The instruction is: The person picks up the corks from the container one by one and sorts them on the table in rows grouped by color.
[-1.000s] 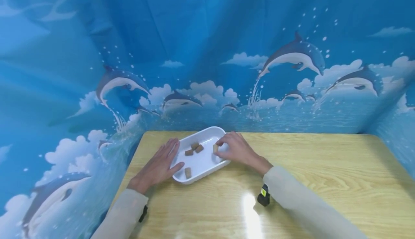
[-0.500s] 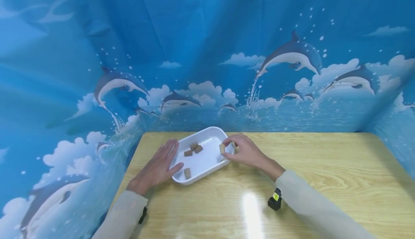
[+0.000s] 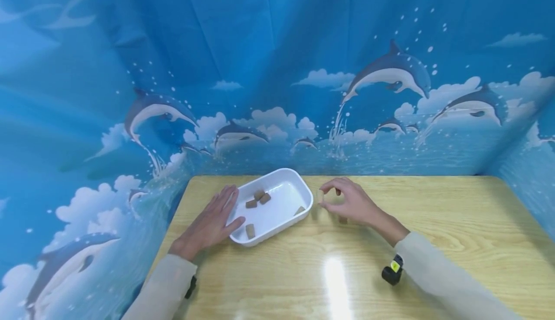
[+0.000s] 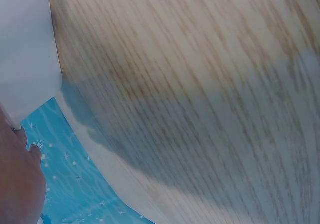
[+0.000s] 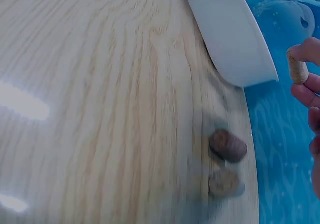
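My right hand (image 3: 354,204) pinches a cork (image 5: 298,70) between thumb and fingertips, just right of the white tray (image 3: 282,228) and above the table. Inside the tray lie several more corks: a small cluster with one cork (image 3: 251,204) toward the back left, another cork (image 3: 250,231) near the front left, and a pale one (image 3: 299,210) by the right wall. With fingers extended, my left hand (image 3: 208,223) rests along the tray's left rim. In the right wrist view, a dark cork (image 5: 228,145) and a lighter cork (image 5: 223,183) are on the table, both blurred.
A wood-grain table (image 3: 433,223) extends to the right and in front of the tray. Behind and at the left hangs a blue dolphin-print curtain (image 3: 277,69), close to the table's back edge.
My right hand has carried the pinched cork from inside the tray, over its right rim, to the right. My left hand and the tray have stayed put.
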A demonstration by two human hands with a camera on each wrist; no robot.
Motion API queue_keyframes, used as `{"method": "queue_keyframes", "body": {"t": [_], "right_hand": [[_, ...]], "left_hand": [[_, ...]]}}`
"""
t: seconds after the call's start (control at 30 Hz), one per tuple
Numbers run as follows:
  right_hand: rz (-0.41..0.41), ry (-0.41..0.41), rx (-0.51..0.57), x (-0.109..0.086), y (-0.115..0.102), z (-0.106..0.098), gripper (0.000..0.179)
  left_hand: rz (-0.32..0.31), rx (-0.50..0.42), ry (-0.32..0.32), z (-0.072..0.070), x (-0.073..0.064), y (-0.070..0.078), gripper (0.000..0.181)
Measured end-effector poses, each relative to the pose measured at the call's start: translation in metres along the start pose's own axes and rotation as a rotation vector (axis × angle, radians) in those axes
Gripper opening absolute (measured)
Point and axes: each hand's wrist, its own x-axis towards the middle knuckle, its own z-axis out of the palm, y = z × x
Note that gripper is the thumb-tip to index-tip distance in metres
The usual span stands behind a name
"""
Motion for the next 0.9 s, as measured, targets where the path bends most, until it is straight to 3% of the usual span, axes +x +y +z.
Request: {"method": "queue_keyframes", "body": {"t": [0.5,0.9], "right_hand": [[0.016,0.103,-0.056,-0.043,0.042,-0.03,0.032],[0.079,0.114,-0.083,-0.067,0.067,-0.033,0.032]], "left_hand": [[-0.001,0.019,0.002,-0.001,0.0,0.0,0.091],[-0.013,0.0,-0.005,0.0,-0.001,0.0,0.091]]}}
